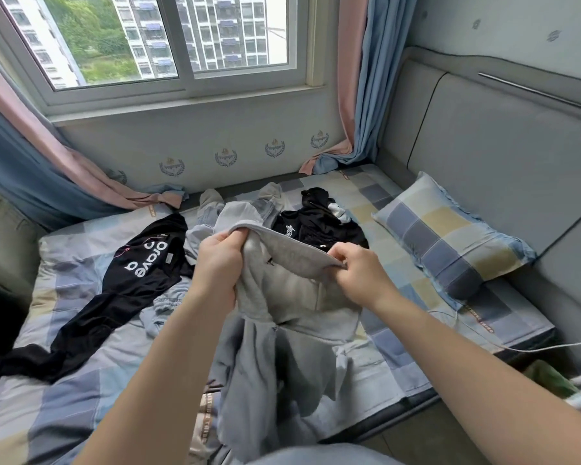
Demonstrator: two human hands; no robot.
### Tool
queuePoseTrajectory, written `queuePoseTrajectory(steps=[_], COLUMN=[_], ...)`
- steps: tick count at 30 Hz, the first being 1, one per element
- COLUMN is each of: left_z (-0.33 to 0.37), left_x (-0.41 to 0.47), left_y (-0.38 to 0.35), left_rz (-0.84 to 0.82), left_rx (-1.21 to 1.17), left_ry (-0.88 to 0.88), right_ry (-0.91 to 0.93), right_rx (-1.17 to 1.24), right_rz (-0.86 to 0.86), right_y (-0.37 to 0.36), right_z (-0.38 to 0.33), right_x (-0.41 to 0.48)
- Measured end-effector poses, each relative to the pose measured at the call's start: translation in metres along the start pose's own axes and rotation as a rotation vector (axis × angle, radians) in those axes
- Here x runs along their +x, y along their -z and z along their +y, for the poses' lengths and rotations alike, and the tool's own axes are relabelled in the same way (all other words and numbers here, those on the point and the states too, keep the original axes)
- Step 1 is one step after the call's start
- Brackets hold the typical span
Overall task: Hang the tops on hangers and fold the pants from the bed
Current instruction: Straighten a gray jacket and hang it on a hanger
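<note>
Both hands hold up a grey fleece-lined garment [282, 313] at the middle of the frame, above the bed with its checked blue, grey and yellow sheet [81, 414]. The left grip [220, 260] is curled round a bunched fold, and the right grip [358, 273] pinches the same hem edge, stretched between them. A zip line suggests a top, though I cannot tell for sure.

The task looks barely begun. No hanger is in view, and nothing lies folded. A black T-shirt with white lettering [141, 273] sprawls at centre left, a crumpled black jacket [319, 226] sits at upper centre, and pale grey-blue clothes [212, 209] are heaped between them.

For room, bare sheet lies at lower left and between the held garment and the checked pillow [450, 243] at right. The bed's near edge runs across the lower right, where a white cable [534, 347] trails. The padded grey headboard [500, 146] closes the right side, and the wall under the window closes the far side.
</note>
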State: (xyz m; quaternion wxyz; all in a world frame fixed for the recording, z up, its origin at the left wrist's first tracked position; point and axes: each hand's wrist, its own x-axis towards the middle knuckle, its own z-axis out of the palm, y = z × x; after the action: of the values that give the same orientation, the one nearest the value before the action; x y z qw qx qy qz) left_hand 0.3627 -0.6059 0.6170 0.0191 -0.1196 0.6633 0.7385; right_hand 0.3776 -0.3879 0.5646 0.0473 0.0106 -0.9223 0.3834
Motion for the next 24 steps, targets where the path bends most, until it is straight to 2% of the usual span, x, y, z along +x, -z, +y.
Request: queuePoseTrajectory(steps=[4,8,12,16,21,24], left_z=[-0.007,-0.019,-0.033,-0.045,-0.06,-0.07], left_x=[0.011,0.01,0.014,0.015,0.017,0.017], left_y=[0.029,0.041,0.045,0.052,0.051,0.046], left_rz=[-0.039,-0.118,-0.109,-0.19,-0.244,-0.215], left_rx=[0.164,0.22,0.074,-0.065,-0.219,-0.222], left_ry=[0.017,0.147,0.312,0.496,0.585,0.611], right_ry=[-0.132,-0.346,-0.452,-0.492,-0.609,-0.665], right_rx=[0.073,0.587,0.938,1.045,1.169,1.241], right_rz=[0.108,0.121,-0.084,-0.238,-0.376,-0.41], right_y=[0.011,0.013,0.012,0.009,0.014,0.016], right_z=[0.012,0.011,0.006,0.01,0.01,0.01], right_x=[0.011,0.018,0.017,0.013,0.009,0.011])
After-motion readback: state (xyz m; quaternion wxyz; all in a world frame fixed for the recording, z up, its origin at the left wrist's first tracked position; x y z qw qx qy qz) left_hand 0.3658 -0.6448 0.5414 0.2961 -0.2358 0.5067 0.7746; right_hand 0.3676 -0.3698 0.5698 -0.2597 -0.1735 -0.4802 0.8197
